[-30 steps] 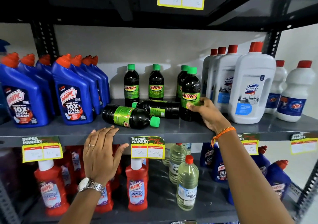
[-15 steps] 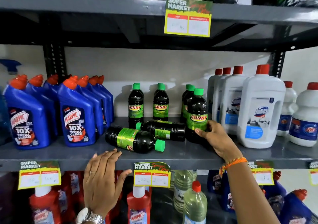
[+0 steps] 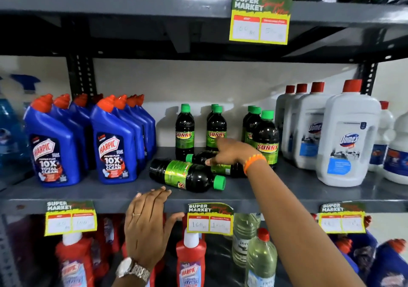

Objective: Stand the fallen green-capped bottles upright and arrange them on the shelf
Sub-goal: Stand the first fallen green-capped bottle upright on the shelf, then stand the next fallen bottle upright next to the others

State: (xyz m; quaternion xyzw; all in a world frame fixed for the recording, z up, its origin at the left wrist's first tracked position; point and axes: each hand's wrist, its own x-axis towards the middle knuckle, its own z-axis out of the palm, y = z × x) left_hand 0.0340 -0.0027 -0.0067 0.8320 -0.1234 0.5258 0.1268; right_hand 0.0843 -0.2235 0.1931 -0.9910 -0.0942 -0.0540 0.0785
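Two dark green-capped Sunny bottles lie on their sides on the grey middle shelf [image 3: 276, 193]. The front fallen bottle [image 3: 185, 175] points its cap right. The rear fallen bottle [image 3: 202, 157] points its cap left, and my right hand [image 3: 230, 152] rests over its body with fingers spread, not closed. Several upright Sunny bottles stand behind: one at left [image 3: 184, 132], one in the middle [image 3: 216, 127], and one at right [image 3: 266, 136] next to the white jugs. My left hand [image 3: 146, 222] lies flat on the shelf's front edge, holding nothing.
Blue Harpic bottles [image 3: 114, 152] crowd the shelf's left side. White Domex jugs [image 3: 347, 141] stand at the right. Price tags [image 3: 209, 218] hang on the front edge. Red Harpic bottles and clear bottles fill the shelf below; an upper shelf is overhead.
My right hand has let go of the upright bottle at right and moved left onto the rear fallen bottle. The view has tilted upward. My left hand stays on the shelf edge.
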